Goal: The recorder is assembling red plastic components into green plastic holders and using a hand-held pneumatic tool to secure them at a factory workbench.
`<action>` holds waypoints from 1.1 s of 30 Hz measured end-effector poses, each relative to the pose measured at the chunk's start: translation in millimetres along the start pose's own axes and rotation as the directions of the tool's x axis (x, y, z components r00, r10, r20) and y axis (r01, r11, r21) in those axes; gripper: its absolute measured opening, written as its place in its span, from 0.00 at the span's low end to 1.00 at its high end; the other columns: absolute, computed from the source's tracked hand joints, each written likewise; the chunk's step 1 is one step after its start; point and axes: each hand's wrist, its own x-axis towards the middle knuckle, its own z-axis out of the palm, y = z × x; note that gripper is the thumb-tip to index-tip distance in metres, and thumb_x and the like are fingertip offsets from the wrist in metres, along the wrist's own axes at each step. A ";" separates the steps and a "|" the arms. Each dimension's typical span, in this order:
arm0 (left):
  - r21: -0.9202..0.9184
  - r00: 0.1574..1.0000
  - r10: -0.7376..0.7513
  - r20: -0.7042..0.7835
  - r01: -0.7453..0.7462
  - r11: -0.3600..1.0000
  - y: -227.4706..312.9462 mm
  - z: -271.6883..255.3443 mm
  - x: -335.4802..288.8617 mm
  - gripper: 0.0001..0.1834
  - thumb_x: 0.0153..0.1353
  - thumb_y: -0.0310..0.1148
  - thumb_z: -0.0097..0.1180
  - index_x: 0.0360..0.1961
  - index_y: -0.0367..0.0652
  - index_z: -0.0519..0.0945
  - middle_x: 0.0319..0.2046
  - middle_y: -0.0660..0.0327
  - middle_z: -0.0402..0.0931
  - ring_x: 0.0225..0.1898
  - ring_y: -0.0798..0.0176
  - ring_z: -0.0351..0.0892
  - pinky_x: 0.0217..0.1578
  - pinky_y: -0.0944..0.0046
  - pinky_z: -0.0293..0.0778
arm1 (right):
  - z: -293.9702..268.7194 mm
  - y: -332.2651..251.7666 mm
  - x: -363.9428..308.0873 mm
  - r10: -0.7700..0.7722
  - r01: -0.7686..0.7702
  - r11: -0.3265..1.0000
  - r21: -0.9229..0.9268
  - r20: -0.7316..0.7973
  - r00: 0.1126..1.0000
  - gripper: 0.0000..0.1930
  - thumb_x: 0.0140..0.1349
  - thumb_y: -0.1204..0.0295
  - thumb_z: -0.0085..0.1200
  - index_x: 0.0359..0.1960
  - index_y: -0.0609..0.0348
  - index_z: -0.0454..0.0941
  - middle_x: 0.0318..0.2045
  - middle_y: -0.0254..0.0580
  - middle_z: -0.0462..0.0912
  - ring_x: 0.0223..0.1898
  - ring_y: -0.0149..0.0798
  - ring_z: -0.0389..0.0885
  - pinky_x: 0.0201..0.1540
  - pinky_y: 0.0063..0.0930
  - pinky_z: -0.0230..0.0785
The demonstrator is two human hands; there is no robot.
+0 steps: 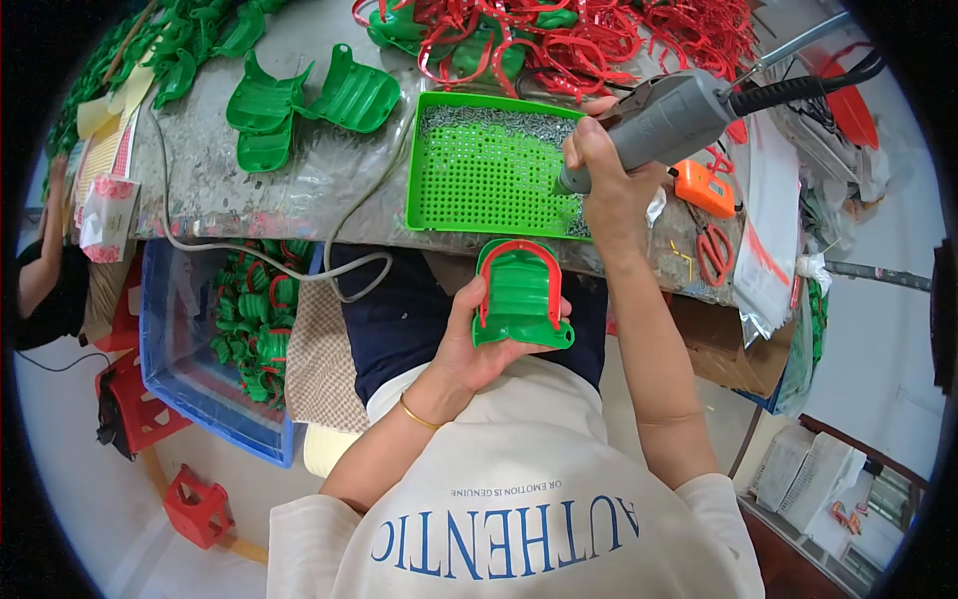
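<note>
Close to my body, my left hand (467,344) grips a green moulded plastic piece (519,290) from below and the side. A red curved strip (521,246) runs round its upper edge. My right hand (617,190) is wrapped round a grey power screwdriver (669,122), tilted down to the left. The tool's tip is at the right side of a shallow light-green perforated tray (411,170). Small metal screws (469,120) lie heaped along the tray's far edge, and more lie at its right side near the tip. The exact contact at the tip cannot be made out.
Red strips (589,45) pile up at the back; green pieces (354,92) lie at the left. A grey cable (200,243) loops over the table's front edge. Right: an orange device (705,189), red-handled scissors (715,255). A blue bin (175,369) holds assembled pieces. Another person's arm (42,260) shows far left.
</note>
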 end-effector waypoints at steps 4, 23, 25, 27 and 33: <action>-0.018 1.000 0.001 0.012 -0.001 1.000 -0.8 -1.8 1.2 0.40 0.58 0.60 0.47 0.61 0.37 0.64 0.52 0.43 0.71 0.54 0.48 0.73 0.52 0.47 0.72 | 0.7 3.7 -0.6 0.008 -0.008 1.000 -0.004 -0.005 1.000 0.08 0.57 0.80 0.53 0.38 0.64 0.71 0.24 0.36 0.72 0.21 0.28 0.69 0.26 0.23 0.64; -0.054 0.999 0.049 0.022 -0.048 0.997 1.1 1.3 0.5 0.38 0.59 0.58 0.47 0.59 0.37 0.65 0.50 0.46 0.72 0.52 0.49 0.74 0.49 0.47 0.75 | 8.4 -47.7 -14.3 -0.025 0.023 0.996 0.082 0.016 1.000 0.09 0.58 0.78 0.50 0.40 0.64 0.70 0.20 0.32 0.66 0.21 0.27 0.63 0.27 0.25 0.59; -0.038 0.999 0.048 0.023 -0.047 0.998 3.7 0.3 -1.7 0.37 0.59 0.58 0.47 0.59 0.37 0.65 0.49 0.46 0.73 0.52 0.50 0.74 0.49 0.47 0.75 | 8.8 -63.0 -28.4 0.036 -0.041 0.996 0.085 0.063 0.997 0.11 0.58 0.76 0.52 0.41 0.63 0.69 0.17 0.31 0.62 0.18 0.27 0.61 0.25 0.25 0.56; -0.024 0.999 0.047 0.018 -0.047 0.999 4.3 0.3 -1.5 0.37 0.59 0.58 0.46 0.58 0.37 0.66 0.50 0.47 0.73 0.52 0.51 0.74 0.50 0.47 0.74 | 5.9 -70.8 -43.5 0.069 -0.076 0.994 0.075 0.094 0.993 0.11 0.58 0.75 0.51 0.41 0.63 0.69 0.16 0.31 0.63 0.18 0.27 0.61 0.24 0.25 0.56; -0.007 0.996 0.081 -0.029 -0.081 0.997 1.3 3.5 -3.7 0.37 0.59 0.59 0.46 0.59 0.39 0.66 0.51 0.49 0.73 0.52 0.51 0.74 0.51 0.46 0.72 | 0.9 -75.1 -67.9 0.107 -0.116 0.992 0.049 0.155 0.982 0.11 0.58 0.74 0.52 0.41 0.63 0.69 0.15 0.32 0.64 0.15 0.27 0.61 0.23 0.25 0.56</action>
